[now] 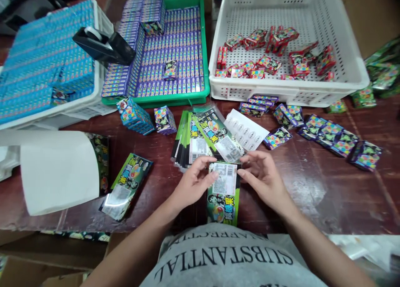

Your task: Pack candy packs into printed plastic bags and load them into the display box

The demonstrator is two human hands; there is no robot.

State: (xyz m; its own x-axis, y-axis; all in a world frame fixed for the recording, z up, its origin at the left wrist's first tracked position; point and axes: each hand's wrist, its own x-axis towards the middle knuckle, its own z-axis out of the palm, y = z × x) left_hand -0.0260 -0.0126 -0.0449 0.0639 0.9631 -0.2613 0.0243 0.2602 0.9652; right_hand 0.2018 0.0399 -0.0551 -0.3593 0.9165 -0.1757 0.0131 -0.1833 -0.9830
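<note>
A green and black candy bag (223,210) lies at the table's front edge, close to my body. It has a white printed label with a barcode at its far end. My left hand (196,180) pinches its far left corner, the thumb resting on the label. At the far right corner, my right hand (265,180) has its thumb and fingers closed on the edge. Just beyond my fingertips is a fanned pile of similar labelled bags (195,132). A white sheet of oval stickers (246,128) sits beside that pile, partly under it.
Small purple boxes (331,134) lie at right. A white crate (289,86) holds red boxes; a green tray (204,70) holds purple ones. A tape dispenser (104,45) rests over a crate of blue boxes (34,61). Another bag (128,182) and curled white paper (59,170) are at left.
</note>
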